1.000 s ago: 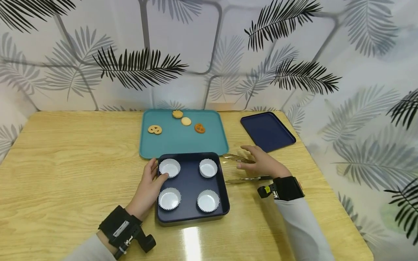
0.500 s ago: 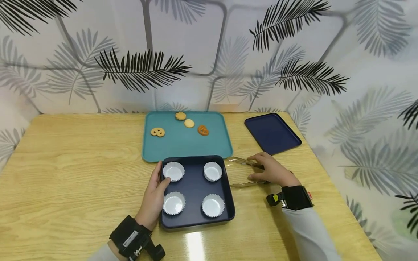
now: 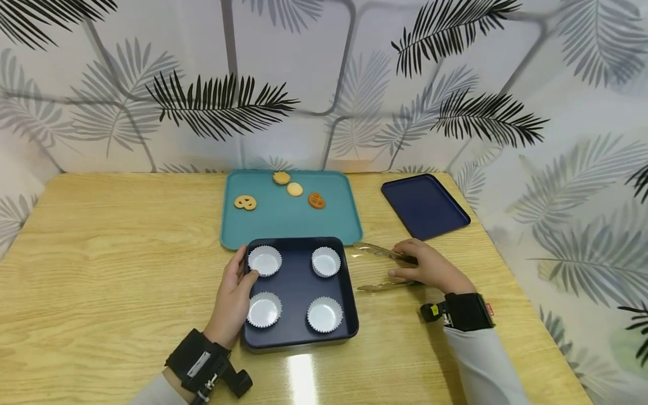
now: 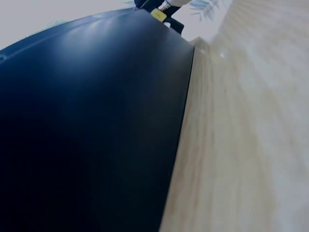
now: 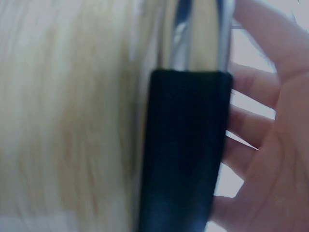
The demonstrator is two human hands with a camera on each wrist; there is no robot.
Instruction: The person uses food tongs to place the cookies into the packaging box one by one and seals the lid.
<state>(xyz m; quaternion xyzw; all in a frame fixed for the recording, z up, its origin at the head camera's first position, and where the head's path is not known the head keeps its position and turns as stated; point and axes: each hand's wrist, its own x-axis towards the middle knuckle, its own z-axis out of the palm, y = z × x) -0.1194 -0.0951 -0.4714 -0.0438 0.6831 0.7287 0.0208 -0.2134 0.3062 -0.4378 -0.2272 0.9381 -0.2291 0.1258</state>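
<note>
My left hand grips the left side of a dark square baking pan, thumb over its rim. Several white paper cupcake liners sit inside the pan. To the right, my right hand holds a pair of tongs by the dark handles, with the fingers around them. The tongs lie spread, tips toward the pan. In the right wrist view a black handle stands before the fingers; the palm is partly apart from it. The left wrist view shows mostly the pan's outer wall.
Behind the pan lies a teal tray bearing two pretzel-shaped cookies, a round cookie and a scalloped one. A small navy tray lies at the back right. Patterned curtains border the wooden table.
My right hand has come down onto the tongs' handles, and its fingers have drawn in around them. The pan has shifted slightly left with my left hand.
</note>
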